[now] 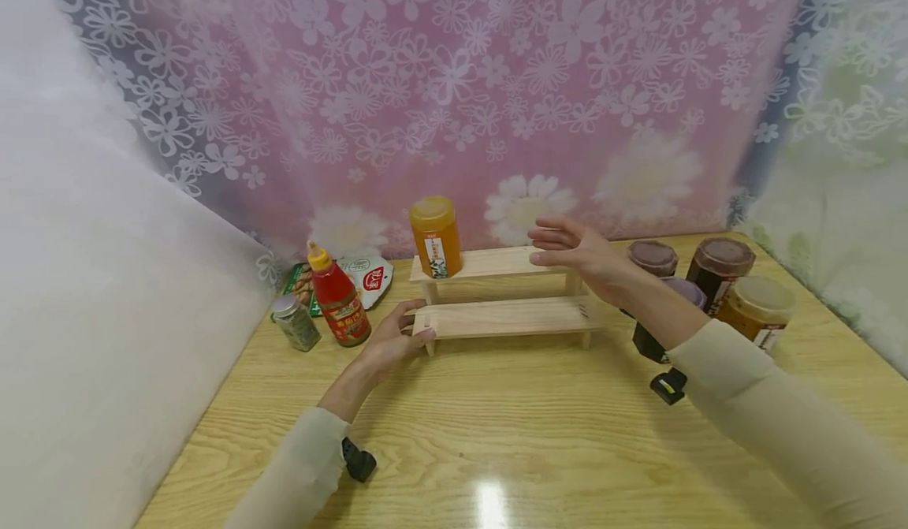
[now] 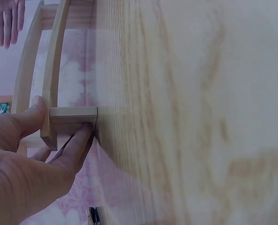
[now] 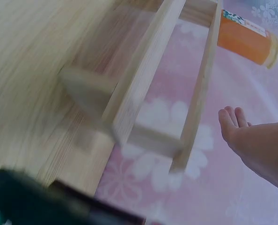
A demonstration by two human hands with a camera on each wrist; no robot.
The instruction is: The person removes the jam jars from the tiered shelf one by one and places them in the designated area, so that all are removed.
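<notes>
A two-step wooden rack stands on the table near the back curtain. My left hand grips the left end of its lower step. In the left wrist view the thumb lies on the board and the fingers reach round the end support. On the upper step's left end stands a jar of orange contents with a yellow lid, also seen as an orange jar in the right wrist view. My right hand hovers by the upper step's right end, fingers extended, holding nothing.
Left of the rack stand a red sauce bottle with a yellow cap and a small spice jar, before a green and white packet. Several dark jars and an amber jar stand at the right, beside my right forearm.
</notes>
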